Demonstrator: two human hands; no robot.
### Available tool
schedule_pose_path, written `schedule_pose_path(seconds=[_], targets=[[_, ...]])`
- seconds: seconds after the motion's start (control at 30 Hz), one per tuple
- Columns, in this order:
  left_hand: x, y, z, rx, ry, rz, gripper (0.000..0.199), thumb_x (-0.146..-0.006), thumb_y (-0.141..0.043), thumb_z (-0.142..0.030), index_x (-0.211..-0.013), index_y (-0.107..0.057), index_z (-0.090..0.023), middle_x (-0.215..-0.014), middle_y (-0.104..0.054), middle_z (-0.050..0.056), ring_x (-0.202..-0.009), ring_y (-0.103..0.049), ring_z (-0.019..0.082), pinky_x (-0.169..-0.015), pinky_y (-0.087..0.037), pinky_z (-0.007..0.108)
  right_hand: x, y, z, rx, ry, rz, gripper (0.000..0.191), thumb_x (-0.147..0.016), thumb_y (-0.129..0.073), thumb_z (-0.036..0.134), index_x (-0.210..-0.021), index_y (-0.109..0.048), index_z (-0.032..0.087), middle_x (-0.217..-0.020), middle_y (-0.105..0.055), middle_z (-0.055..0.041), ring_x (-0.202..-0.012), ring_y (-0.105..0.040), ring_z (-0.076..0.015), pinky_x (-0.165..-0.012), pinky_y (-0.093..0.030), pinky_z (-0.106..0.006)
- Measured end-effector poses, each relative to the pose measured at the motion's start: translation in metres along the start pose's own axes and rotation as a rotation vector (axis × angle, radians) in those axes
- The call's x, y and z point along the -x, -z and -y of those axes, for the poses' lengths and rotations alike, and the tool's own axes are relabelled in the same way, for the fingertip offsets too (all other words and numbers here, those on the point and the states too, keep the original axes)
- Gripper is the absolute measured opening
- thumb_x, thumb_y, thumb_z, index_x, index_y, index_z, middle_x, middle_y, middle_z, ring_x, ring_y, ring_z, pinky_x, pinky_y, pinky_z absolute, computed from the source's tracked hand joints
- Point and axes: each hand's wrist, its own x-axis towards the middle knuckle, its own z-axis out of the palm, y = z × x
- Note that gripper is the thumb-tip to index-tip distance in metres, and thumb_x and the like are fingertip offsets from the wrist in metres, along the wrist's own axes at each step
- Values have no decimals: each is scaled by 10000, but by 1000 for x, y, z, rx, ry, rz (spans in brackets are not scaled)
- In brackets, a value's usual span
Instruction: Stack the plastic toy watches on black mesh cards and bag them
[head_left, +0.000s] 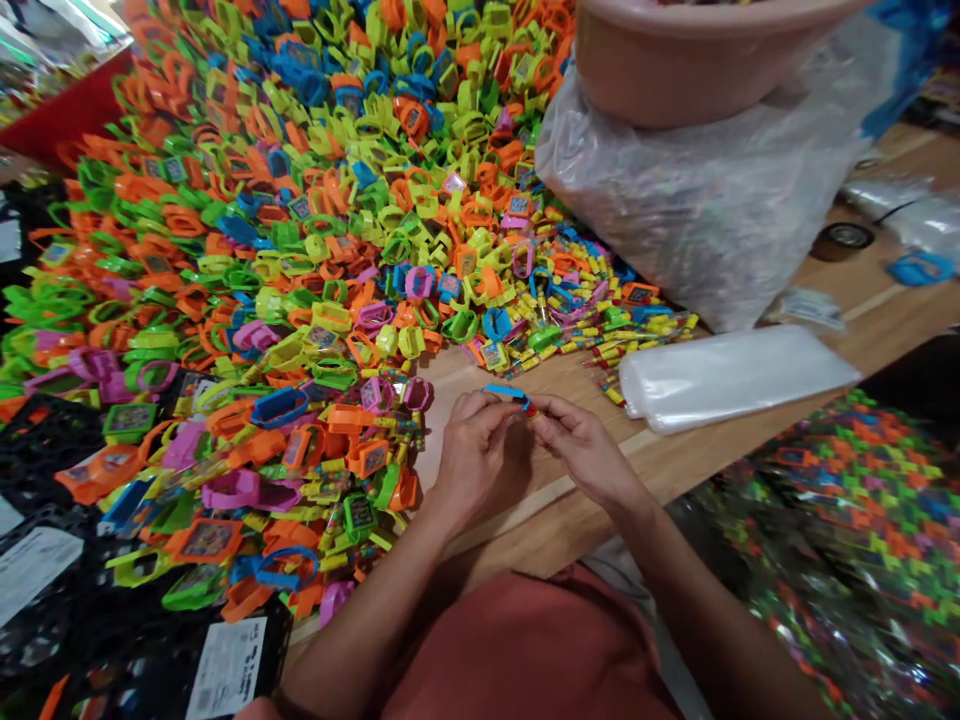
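Through the head camera I see a person's two hands low at centre, over a wooden table (885,320). The left hand (472,450) and the right hand (581,445) are both closed, their fingertips pinching a blue plastic toy watch (506,393) between them, just above the bare wood. Its right end looks reddish, but that part is too small to make out. Just left of the hands, a huge heap of toy watches (300,230) in orange, lime, green, blue and pink spreads toward the upper left, its near side lying over black perforated plastic trays (52,440). Yellow candy tubes (570,360) spill from the heap's right edge, ahead of the hands. Beside them lies a flat stack of clear plastic bags (735,375). A bulging clear plastic sack (697,190) sits at upper right, with a pink plastic basin (675,60) resting on it. At lower right, past the table edge, a clear bag full of colourful toys (847,540) lies beside the person's right forearm (675,570). A rust-coloured shirt (525,650) fills the bottom centre.
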Motion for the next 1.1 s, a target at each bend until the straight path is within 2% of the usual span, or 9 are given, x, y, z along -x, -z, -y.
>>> schedule_pose_path(seconds=[0.3,0.43,0.53,0.63,0.7,0.83,0.9,0.97,1.1], targets=[[4,-9,-5,-246,-126,27,263,-970,-511,-71,-1078,-736,-153,-964,-731,87,-848,-594,216,-753,-488,333,-1,5,-6,82,-22,-59,457,-878,-729,564,-1186,-741,226,-1157,-751,-81,-1088,-669,-258,-979,-497,-367],[9,-7,-8,-265,-143,21,281,-989,-491,-87,-1121,-730,-153,-967,-734,94,-851,-596,218,-762,-491,335,-5,-6,-12,48,1,-94,471,-848,-740,599,-1121,-756,216,-1105,-762,-78,-1046,-679,-257,-959,-509,-370],[9,0,-7,-265,-142,28,295,-979,-489,-70,-1115,-734,-162,-968,-740,95,-840,-599,216,-748,-492,328,-6,-18,-9,23,2,-66,467,-863,-720,599,-1097,-746,195,-987,-757,-61,-897,-678,-214,-834,-536,-324],[4,27,-3,-239,-112,34,274,-948,-515,-65,-1045,-747,-175,-955,-738,87,-859,-636,203,-748,-514,305,-4,-22,-4,86,10,17,426,-944,-644,548,-1174,-716,196,-912,-733,-41,-791,-658,-177,-743,-538,-293],[-2,60,2,-297,-66,-37,239,-937,-547,-103,-1002,-762,-185,-926,-731,74,-858,-662,196,-751,-530,295,-2,-13,0,206,79,9,410,-983,-611,496,-1284,-675,223,-1056,-728,-63,-889,-677,-186,-790,-552,-303],[-21,133,14,-524,188,-470,247,-879,-659,-238,-1086,-787,-202,-1037,-704,58,-634,-595,123,-643,-521,276,-4,30,7,636,305,-176,309,-1015,-568,410,-1237,-702,241,-1201,-671,-106,-1087,-647,-248,-908,-543,-379],[-34,147,19,-542,230,-617,320,-846,-681,-269,-1142,-776,-189,-1122,-680,73,-601,-564,100,-614,-509,270,-13,53,11,835,386,-242,269,-1024,-529,341,-1155,-726,213,-1122,-676,-115,-1084,-637,-270,-936,-527,-406],[-51,137,23,-500,229,-541,287,-882,-644,-277,-1117,-772,-174,-1084,-684,76,-687,-611,133,-673,-523,279,-31,69,17,987,431,-256,273,-1022,-491,261,-1125,-731,181,-1081,-677,-123,-1048,-634,-273,-936,-519,-407],[-86,71,34,-457,284,-76,230,-952,-554,-212,-1051,-757,-167,-997,-710,92,-932,-667,220,-851,-513,316,-86,78,32,1185,424,-280,311,-1007,-451,157,-1145,-728,127,-1110,-686,-155,-1046,-623,-282,-953,-503,-406]])
